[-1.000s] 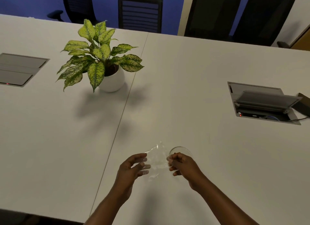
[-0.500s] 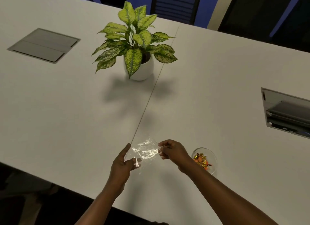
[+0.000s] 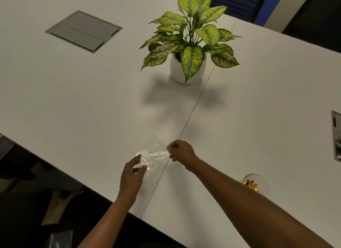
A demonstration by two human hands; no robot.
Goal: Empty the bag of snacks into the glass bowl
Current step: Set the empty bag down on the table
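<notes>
Clear bag (image 3: 154, 153) stretched flat between left hand (image 3: 132, 175), right hand (image 3: 181, 152).

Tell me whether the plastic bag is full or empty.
Empty: the plastic bag looks clear and flat between both hands; the snacks sit in the glass bowl.

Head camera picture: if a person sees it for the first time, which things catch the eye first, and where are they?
First comes the leafy green plant in its white pot, standing far back on the white table. Nearer, the left hand and right hand stretch a clear plastic bag between them, and it looks empty. At the right, partly behind the right forearm, sits the glass bowl with gold and orange snacks in it.
</notes>
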